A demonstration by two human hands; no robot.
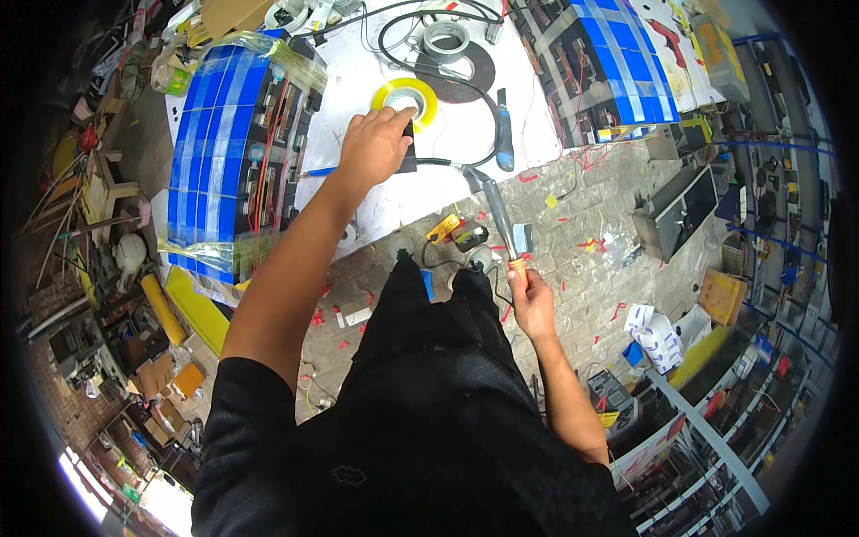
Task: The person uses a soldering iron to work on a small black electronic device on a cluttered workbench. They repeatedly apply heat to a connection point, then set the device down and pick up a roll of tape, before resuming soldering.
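Note:
My left hand [374,148] is over the near edge of the white tabletop [447,192], fingers stretched toward a roll of yellow tape [429,97]. Beside its thumb is a dark block-like piece [410,154], partly hidden by the hand. My right hand [532,304], lower and to the right, is closed round the orange handle of a long grey-shafted tool [501,219]. The tool slants up and left to the table edge, where its dark far end meets a black cable [436,162]. I cannot make out the tool's kind. A dark blue-ended tool [505,134] lies right of the cable.
Blue-wrapped battery packs [210,152] with red wires stand at the left, and another pack [622,63] at the right. Behind the yellow tape are a grey tape roll [446,40] and a black disc [465,76]. Red scraps litter the floor; a dark metal box [680,215] stands there.

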